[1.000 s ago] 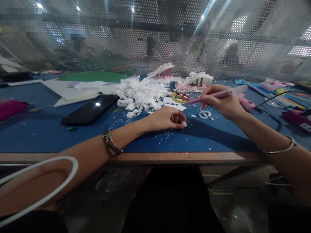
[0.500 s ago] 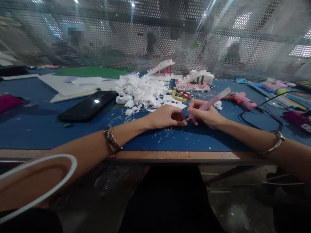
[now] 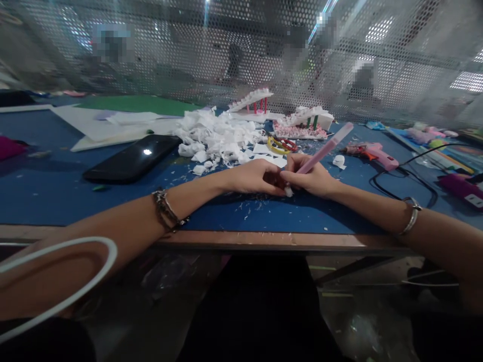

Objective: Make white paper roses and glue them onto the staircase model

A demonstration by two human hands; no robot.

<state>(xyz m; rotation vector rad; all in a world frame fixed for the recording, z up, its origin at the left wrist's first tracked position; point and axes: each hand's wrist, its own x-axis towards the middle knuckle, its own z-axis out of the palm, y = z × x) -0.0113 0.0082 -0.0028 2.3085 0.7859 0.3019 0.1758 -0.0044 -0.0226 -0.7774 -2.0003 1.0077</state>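
Observation:
My left hand (image 3: 254, 177) rests near the table's front edge, thumb and fingers pinched on a small white scrap (image 3: 289, 191). Close against it, my right hand (image 3: 311, 176) grips a slim pink pen-shaped tool (image 3: 320, 153), slanted up to the right. Its lower tip is hidden by the fingers, so I cannot tell whether it is a pen or a craft knife. Fine white shavings lie on the blue tabletop (image 3: 222, 213) below my hands. Just behind them is a heap of torn white scraps (image 3: 219, 136), with yellow and red rings (image 3: 279, 146) beside it.
A black phone (image 3: 132, 160) lies left of the heap, before white sheets (image 3: 90, 123) and a green sheet (image 3: 139, 104). Two small stair-like models (image 3: 251, 103) stand at the back. A pink glue gun (image 3: 377, 153) and black cable (image 3: 400, 173) are on the right.
My hands have drawn closer together, the right one shifting slightly left with the pink tool. The tool's tip has gone out of sight behind the fingers. The view has tilted slightly.

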